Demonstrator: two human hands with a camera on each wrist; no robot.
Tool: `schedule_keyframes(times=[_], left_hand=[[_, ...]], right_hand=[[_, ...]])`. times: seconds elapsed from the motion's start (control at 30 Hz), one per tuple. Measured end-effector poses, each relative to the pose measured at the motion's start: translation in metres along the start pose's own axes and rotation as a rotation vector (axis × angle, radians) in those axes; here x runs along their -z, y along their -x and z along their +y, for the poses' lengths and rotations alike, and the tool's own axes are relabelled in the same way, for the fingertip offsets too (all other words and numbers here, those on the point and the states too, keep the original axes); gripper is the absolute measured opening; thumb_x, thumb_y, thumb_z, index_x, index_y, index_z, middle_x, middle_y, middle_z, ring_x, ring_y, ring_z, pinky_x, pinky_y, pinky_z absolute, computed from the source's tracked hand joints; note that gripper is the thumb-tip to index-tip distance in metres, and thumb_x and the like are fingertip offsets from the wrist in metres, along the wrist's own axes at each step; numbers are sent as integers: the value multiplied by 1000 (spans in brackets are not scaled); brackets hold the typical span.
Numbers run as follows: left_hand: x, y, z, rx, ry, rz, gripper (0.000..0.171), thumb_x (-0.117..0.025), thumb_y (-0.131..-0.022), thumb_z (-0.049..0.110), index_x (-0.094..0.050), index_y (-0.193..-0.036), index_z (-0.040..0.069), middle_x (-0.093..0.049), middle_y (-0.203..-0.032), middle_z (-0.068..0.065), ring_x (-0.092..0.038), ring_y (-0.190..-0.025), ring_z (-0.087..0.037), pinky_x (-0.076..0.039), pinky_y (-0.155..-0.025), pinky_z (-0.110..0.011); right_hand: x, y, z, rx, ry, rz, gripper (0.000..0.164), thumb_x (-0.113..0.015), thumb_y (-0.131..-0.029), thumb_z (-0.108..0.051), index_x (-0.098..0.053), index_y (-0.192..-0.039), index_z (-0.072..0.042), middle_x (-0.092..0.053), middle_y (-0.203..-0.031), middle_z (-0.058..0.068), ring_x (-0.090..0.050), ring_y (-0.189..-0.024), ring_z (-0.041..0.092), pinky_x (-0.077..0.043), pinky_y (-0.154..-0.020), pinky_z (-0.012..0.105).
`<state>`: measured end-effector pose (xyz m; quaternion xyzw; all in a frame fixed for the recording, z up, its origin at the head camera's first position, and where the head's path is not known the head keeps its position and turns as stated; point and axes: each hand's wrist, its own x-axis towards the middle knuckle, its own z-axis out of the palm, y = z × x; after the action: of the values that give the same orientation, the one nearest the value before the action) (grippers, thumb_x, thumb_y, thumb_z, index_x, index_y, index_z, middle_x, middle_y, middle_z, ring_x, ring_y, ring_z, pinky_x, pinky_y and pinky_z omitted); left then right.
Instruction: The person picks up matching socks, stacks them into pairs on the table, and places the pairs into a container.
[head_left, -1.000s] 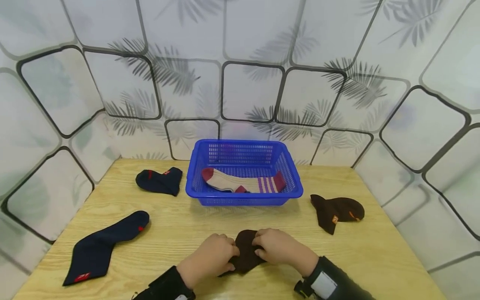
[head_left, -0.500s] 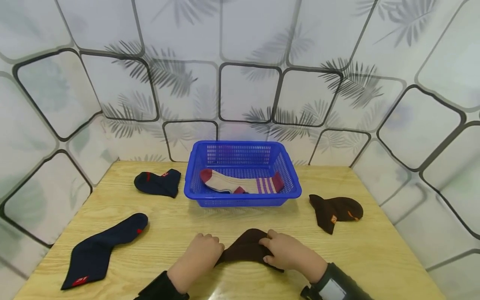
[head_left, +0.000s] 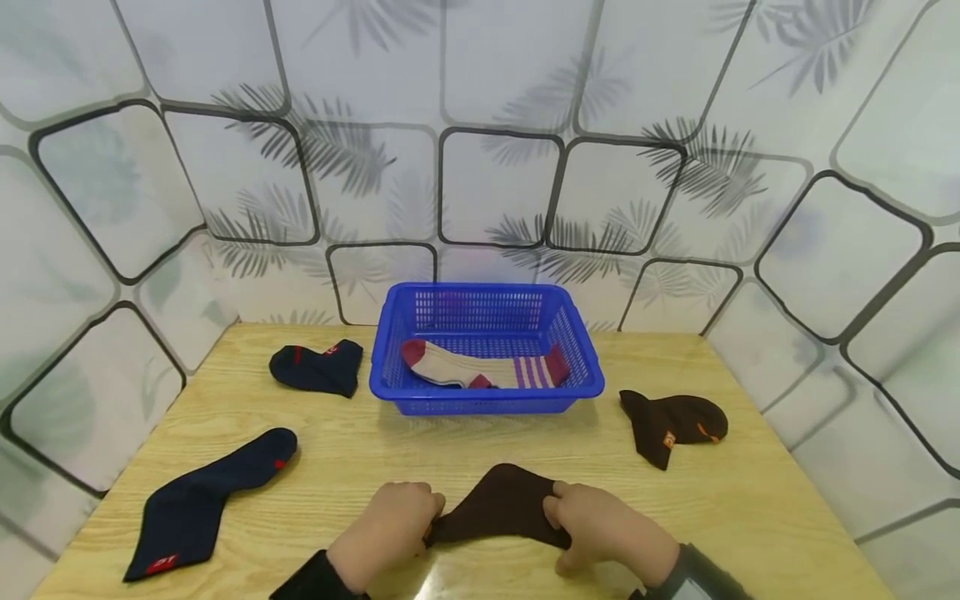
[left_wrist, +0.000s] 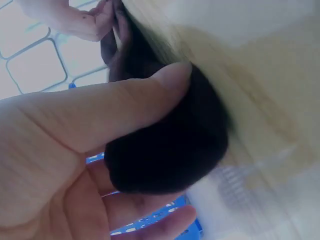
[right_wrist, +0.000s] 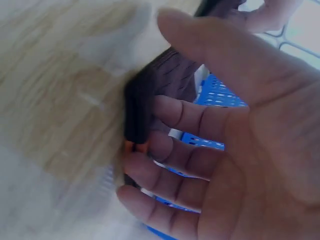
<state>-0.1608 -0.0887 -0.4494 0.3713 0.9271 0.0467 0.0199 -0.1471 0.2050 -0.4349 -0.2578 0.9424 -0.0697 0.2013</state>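
A dark brown sock (head_left: 504, 504) lies spread sideways at the front middle of the table, between both hands. My left hand (head_left: 393, 529) pinches its left end; in the left wrist view the thumb presses on the rounded dark end of the sock (left_wrist: 165, 155), with the fingers behind it. At the sock's right end is my right hand (head_left: 603, 525). In the right wrist view, its fingertips (right_wrist: 167, 110) touch the edge with an orange patch (right_wrist: 135, 146), while the thumb stands apart from the cloth. A matching brown sock (head_left: 678, 421) with orange marks lies at the right.
A blue plastic basket (head_left: 487, 404) stands at the back middle, holding cream socks (head_left: 472, 367) with maroon ends and purple stripes. Two navy socks with red marks lie at the left, one farther back (head_left: 318, 368) and one nearer (head_left: 206, 500). Patterned cloth (head_left: 502, 183) surrounds the wooden table (head_left: 360, 450).
The brown sock, bunched between both hands at first, is now spread flatter and wider. My left hand has moved left, and my right hand has shifted right to the sock's edge, its thumb now off it.
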Motion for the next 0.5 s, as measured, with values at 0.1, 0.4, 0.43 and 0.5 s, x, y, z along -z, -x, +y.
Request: schedule_keyframes(times=[0.1, 0.4, 0.43, 0.5], left_hand=[[-6, 0, 0, -38, 7, 40, 35, -82, -73, -1, -53, -70, 18, -53, -64, 4, -54, -59, -12, -43, -52, -30], [-10, 2, -9, -16, 153, 20, 33, -86, -67, -6, -62, -73, 16, -54, -65, 9, -53, -62, -7, -46, -56, -25], [-9, 2, -11, -2, 186, -3, 32, -89, -66, -5, -65, -76, 15, -56, -67, 9, -54, -63, -7, -48, -58, -25], [-7, 1, -17, 33, 242, -50, 32, -93, -65, -1, -70, -82, 13, -61, -73, 9, -57, -67, -8, -51, -63, -27]], right_hand=[[-2, -2, 1, 14, 23, 5, 35, -87, -71, -17, -53, -80, -18, -42, -81, -7, -39, -67, 9, -39, -62, 26], [-10, -3, 4, 70, 63, 73, 31, -71, -61, -4, -47, -69, -21, -38, -75, -9, -31, -62, 7, -31, -56, 23], [-10, -3, 4, 77, 61, 74, 31, -70, -61, -3, -46, -69, -21, -37, -74, -10, -30, -62, 7, -30, -56, 22], [-9, -2, 5, 76, 15, 63, 31, -67, -61, -1, -45, -68, -21, -35, -73, -10, -27, -62, 7, -27, -56, 22]])
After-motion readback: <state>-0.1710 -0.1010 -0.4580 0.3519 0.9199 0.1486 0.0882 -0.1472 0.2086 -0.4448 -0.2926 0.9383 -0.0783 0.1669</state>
